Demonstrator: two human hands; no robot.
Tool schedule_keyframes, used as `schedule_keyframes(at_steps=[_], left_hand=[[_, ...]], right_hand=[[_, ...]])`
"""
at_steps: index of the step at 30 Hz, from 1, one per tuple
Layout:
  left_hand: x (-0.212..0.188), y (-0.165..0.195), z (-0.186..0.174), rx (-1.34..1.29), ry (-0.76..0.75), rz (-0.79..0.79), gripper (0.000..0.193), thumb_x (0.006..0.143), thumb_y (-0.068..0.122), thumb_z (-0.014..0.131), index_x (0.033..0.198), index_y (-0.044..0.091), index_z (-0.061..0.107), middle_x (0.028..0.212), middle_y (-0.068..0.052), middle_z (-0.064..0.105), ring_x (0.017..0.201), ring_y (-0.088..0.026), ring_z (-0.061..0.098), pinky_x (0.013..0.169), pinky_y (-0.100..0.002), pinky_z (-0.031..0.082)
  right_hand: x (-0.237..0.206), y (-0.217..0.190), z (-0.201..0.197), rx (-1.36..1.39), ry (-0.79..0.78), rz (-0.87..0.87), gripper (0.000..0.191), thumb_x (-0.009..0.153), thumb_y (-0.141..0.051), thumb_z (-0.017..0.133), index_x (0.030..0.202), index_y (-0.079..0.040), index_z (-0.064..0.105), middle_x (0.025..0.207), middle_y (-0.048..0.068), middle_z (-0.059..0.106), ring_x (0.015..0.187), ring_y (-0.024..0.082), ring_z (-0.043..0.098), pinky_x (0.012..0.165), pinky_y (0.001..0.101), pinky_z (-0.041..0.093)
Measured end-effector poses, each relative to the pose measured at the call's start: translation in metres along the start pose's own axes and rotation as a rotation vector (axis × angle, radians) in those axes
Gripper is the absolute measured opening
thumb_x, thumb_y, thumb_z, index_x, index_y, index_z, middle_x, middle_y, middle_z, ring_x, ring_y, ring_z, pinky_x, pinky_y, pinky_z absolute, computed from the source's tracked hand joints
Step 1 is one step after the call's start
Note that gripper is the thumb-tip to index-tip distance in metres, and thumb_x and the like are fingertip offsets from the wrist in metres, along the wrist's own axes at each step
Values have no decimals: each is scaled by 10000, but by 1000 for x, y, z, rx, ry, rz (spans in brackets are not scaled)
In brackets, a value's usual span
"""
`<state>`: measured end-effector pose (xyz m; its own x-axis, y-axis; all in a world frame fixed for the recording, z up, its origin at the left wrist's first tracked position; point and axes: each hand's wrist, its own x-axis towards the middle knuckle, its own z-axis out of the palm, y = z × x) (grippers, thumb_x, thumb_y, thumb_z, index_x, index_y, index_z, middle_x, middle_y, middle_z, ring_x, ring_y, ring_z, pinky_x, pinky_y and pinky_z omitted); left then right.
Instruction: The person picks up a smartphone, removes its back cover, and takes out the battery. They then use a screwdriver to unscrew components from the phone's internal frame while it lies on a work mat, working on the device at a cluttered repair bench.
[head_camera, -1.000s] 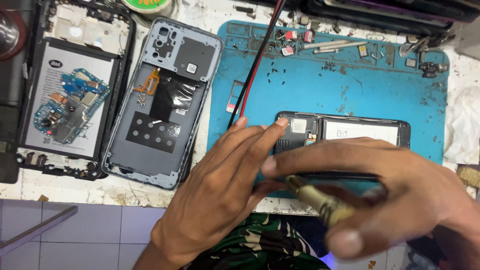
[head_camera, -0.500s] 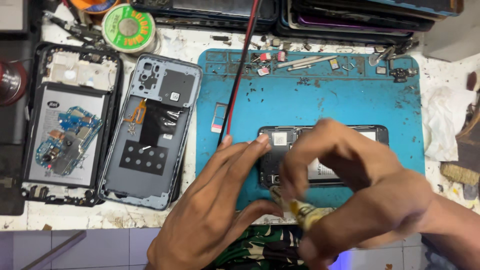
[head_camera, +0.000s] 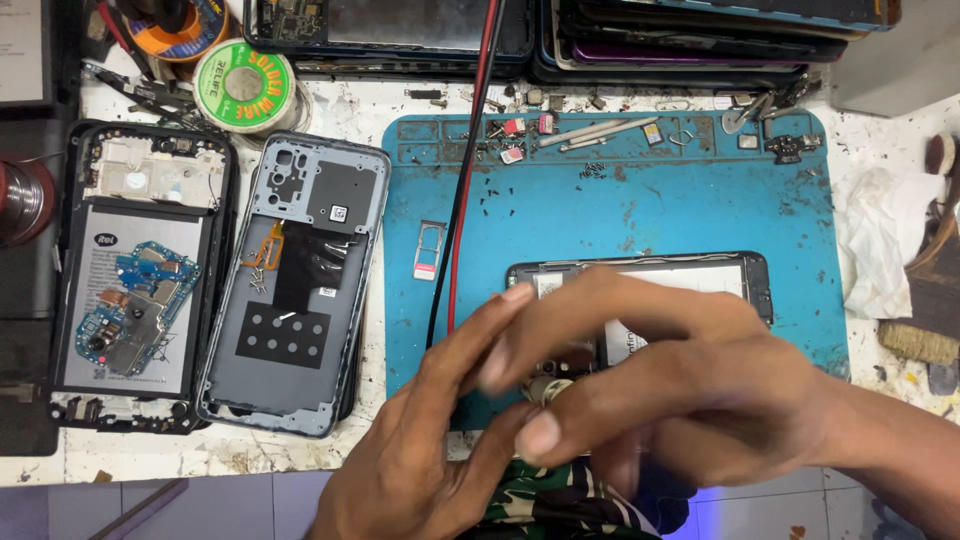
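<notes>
Now we have both hands low over the near edge of the blue work mat (head_camera: 620, 215). Our right hand (head_camera: 700, 390) comes in from the right with fingers curled and thumb tucked under, pinching a small brass-coloured tool (head_camera: 548, 388) whose tip shows between the two hands; motion blur keeps us from telling more of its shape. Our left hand (head_camera: 440, 440) rises from below, fingers stretched out and close together, their tips resting at the left end of the opened phone (head_camera: 740, 275), not gripping anything.

That phone lies flat on the mat, directly under and just beyond our right hand, so that only its top edge and right end show; the rest is covered by our fingers.

Moving outward, a small SIM tray (head_camera: 429, 250) lies on the mat to the left of the phone, and a red and black cable pair (head_camera: 470, 170) runs from the top of the view down across the mat to our left fingertips. Loose screws and small parts (head_camera: 600, 130) sit along the mat's far edge.

Left of the mat, on the bench (head_camera: 380, 110), lie a grey back cover (head_camera: 300, 290) and, beside it, a black phone frame with a blue circuit board (head_camera: 135, 300). A green solder spool (head_camera: 245, 90) stands beyond them.
</notes>
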<state>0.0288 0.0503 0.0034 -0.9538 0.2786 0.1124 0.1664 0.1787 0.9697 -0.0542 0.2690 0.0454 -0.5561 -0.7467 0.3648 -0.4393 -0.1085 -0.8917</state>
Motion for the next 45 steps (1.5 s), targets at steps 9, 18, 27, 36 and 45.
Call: schedule_keyframes(at_steps=[9, 18, 27, 36, 45], left_hand=[[15, 3, 1, 172, 98, 200, 806, 808, 71, 854, 1472, -13, 405, 1214, -182, 655, 1150, -300, 673, 1236, -536, 409], [13, 1, 4, 147, 108, 234, 783, 852, 60, 841, 1497, 7, 398, 1302, -123, 659, 1164, -284, 712, 1282, -543, 397], [18, 0, -3, 465, -59, 249, 883, 869, 147, 797, 1576, -26, 297, 1536, -204, 457, 1455, -402, 450, 1253, -527, 355], [18, -7, 0, 512, -38, 241, 895, 827, 104, 794, 1570, -14, 308, 1511, -179, 469, 1436, -375, 455, 1267, -546, 334], [16, -10, 4, 509, -6, 234, 911, 820, 120, 819, 1571, 4, 318, 1491, -159, 488, 1426, -351, 470, 1273, -534, 347]], right_hand=[[13, -5, 5, -40, 11, -79, 272, 811, 42, 784, 1022, -98, 683, 1084, 125, 681, 1023, 253, 739, 974, 431, 615], [-12, 3, -6, 65, -68, -17, 319, 912, 96, 717, 1155, -104, 661, 1120, 147, 755, 1088, 292, 750, 982, 434, 634], [-9, 1, -8, 19, -37, 13, 400, 795, 127, 684, 1124, -100, 666, 1085, 174, 704, 1050, 291, 726, 880, 380, 684], [-14, 6, -7, 1, -27, -40, 254, 809, -28, 827, 1025, -70, 699, 1163, 161, 639, 1043, 274, 728, 853, 395, 662], [0, -6, -1, 5, -38, -53, 264, 912, -132, 737, 1148, -191, 635, 1085, 133, 653, 1005, 309, 703, 905, 445, 615]])
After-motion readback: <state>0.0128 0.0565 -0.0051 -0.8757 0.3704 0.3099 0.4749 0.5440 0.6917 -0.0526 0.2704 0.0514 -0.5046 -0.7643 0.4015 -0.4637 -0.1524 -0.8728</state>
